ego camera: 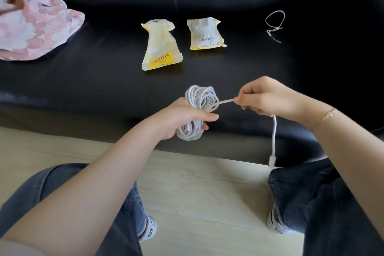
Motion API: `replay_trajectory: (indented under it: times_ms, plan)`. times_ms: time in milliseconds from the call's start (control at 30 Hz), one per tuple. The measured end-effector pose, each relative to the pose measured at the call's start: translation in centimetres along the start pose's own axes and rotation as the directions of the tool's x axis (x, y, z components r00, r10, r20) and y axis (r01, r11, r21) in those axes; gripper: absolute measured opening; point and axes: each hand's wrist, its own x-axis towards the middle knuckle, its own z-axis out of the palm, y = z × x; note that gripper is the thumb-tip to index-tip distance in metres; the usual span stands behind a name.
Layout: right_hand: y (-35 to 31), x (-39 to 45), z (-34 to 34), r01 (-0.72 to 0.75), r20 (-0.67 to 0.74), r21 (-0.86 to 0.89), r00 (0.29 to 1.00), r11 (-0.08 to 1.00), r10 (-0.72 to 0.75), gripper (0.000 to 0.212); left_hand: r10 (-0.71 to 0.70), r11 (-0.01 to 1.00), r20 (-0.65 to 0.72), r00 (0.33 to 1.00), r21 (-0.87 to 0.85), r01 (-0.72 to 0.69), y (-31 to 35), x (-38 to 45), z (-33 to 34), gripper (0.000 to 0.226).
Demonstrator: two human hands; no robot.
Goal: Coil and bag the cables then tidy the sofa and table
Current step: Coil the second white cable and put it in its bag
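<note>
Fingers (pixel 204 125) of our left hand (pixel 182 119) curl round the coiled white braided cable (pixel 200 100), clenched at the coil's waist so that loops bulge above and below the fist. Our right hand (pixel 268 97) pinches the cable's loose tail where it leaves the coil; that short stretch runs taut between the two hands. Below the right hand the tail hangs straight down and ends in a white connector plug (pixel 272 160), dangling in front of the sofa's front edge, near our right knee.

We hold the coil in the air over the front of the black leather sofa seat (pixel 93 81), not resting on it.

Further back on the seat lie two pale yellow plastic pouches. The left pouch with the yellow label (pixel 161 45) lies pinched in toward its far end. The right pouch (pixel 204 34), just beside it but apart, shows white cable through its clear face. Well to the right of both lies a thin white looped tie (pixel 274 25), alone on the leather.

At the far left a pink and white patterned cushion (pixel 35 25) sits on the seat.

A thin gold bracelet (pixel 326 117) circles our right wrist. Our knees in dark blue jeans (pixel 311 193) frame the pale wood floor (pixel 207 189) below.
</note>
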Motion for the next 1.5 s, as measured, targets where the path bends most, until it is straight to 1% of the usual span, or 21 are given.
replay_trajectory:
  times_ms: [33,100,167,233,333,433,500,567,633,767,833,933,1000,1100,1167,1233,1267,1333,1367,1400,1500]
  plan:
    - [-0.1,-0.2,-0.2,0.035,0.014,0.09,0.999,0.995,-0.037,0.031,-0.007,0.999,-0.028,1.0,0.052,0.008,-0.1,0.1,0.0,0.025]
    - [-0.5,-0.6,-0.2,0.125,0.017,0.169,0.991,0.978,-0.13,0.03,0.005,0.994,-0.093,0.996,0.11,0.006,-0.4,0.3,0.1,0.028]
    - [-0.7,-0.6,0.3,0.172,0.002,0.175,0.985,0.969,-0.175,0.032,0.016,0.997,-0.121,0.993,0.081,-0.006,-0.5,0.3,0.2,0.027]
    - [-0.7,-0.5,0.6,0.172,-0.051,0.176,0.985,0.969,-0.165,0.029,0.002,1.0,-0.099,0.995,0.031,0.002,-0.6,0.4,0.1,0.028]
    - [-0.4,0.0,0.2,0.127,-0.169,0.209,0.981,0.97,-0.093,0.029,-0.029,0.99,-0.04,0.999,-0.139,0.023,-0.4,0.3,-0.2,0.03]
    - [-0.3,0.3,-0.1,-0.006,-0.14,0.229,0.989,0.973,0.039,0.042,-0.039,0.932,0.03,0.999,-0.358,0.047,-0.3,0.1,-0.7,0.029]
    - [0.0,0.4,0.1,-0.105,-0.083,0.258,0.988,0.96,0.13,0.042,-0.067,0.837,0.056,0.996,-0.54,0.087,-0.2,0.1,-0.9,0.026]
    - [0.3,0.6,0.2,-0.137,-0.095,0.282,0.981,0.949,0.17,0.036,-0.096,0.711,0.036,0.995,-0.697,0.094,0.0,0.3,-1.3,0.025]
    - [0.6,0.8,0.4,-0.087,-0.182,0.289,0.973,0.953,0.144,0.032,-0.094,0.649,0.001,0.996,-0.758,0.062,0.0,0.5,-1.7,0.027]
    - [0.6,0.8,1.2,0.103,-0.371,0.142,0.928,0.985,-0.043,0.033,-0.047,0.669,0.022,0.999,-0.741,0.048,0.0,0.4,-1.5,0.029]
    - [0.5,0.7,1.9,0.152,-0.404,0.116,0.91,0.982,-0.094,0.033,-0.048,0.645,0.036,0.998,-0.762,0.059,-0.1,0.4,-1.4,0.02]
    - [0.2,0.7,2.5,0.141,-0.414,0.17,0.908,0.975,-0.059,0.026,-0.035,0.565,0.067,0.997,-0.822,0.075,-0.1,0.4,-1.2,0.017]
    - [0.0,0.7,2.9,0.092,-0.356,0.168,0.934,0.981,-0.026,0.026,-0.008,0.498,0.071,0.997,-0.864,0.065,-0.1,0.3,-1.3,0.016]
    - [-0.4,0.6,3.2,-0.021,-0.149,0.208,0.987,0.978,0.053,0.032,0.043,0.434,0.089,0.995,-0.899,0.062,0.0,0.2,-1.4,0.019]
    - [-0.7,0.3,3.2,-0.09,-0.011,0.228,0.995,0.97,0.095,0.033,0.087,0.426,0.098,0.991,-0.903,0.052,0.0,0.2,-1.5,0.019]
    - [-1.0,0.1,3.2,-0.125,0.109,0.219,0.989,0.968,0.102,0.032,0.135,0.378,0.102,0.986,-0.925,0.044,0.0,0.2,-1.5,0.014]
    - [-1.1,0.0,3.2,-0.133,0.161,0.209,0.982,0.969,0.1,0.032,0.158,0.356,0.105,0.982,-0.934,0.043,0.0,0.2,-1.5,0.017]
    - [-1.2,-0.1,3.4,-0.149,0.235,0.179,0.966,0.972,0.105,0.032,0.191,0.345,0.106,0.976,-0.938,0.035,0.1,0.0,-1.4,0.04]
    - [-1.2,-0.1,3.6,-0.155,0.26,0.167,0.959,0.974,0.108,0.032,0.189,0.344,0.109,0.976,-0.938,0.038,0.2,-0.1,-1.3,0.044]
    - [-1.2,-0.1,3.8,-0.159,0.28,0.16,0.954,0.974,0.11,0.031,0.188,0.336,0.117,0.975,-0.941,0.048,0.3,-0.2,-1.2,0.041]
    - [-1.2,-0.1,4.2,-0.168,0.312,0.144,0.943,0.975,0.117,0.032,0.164,0.303,0.117,0.98,-0.951,0.063,0.3,-0.2,-1.2,0.013]
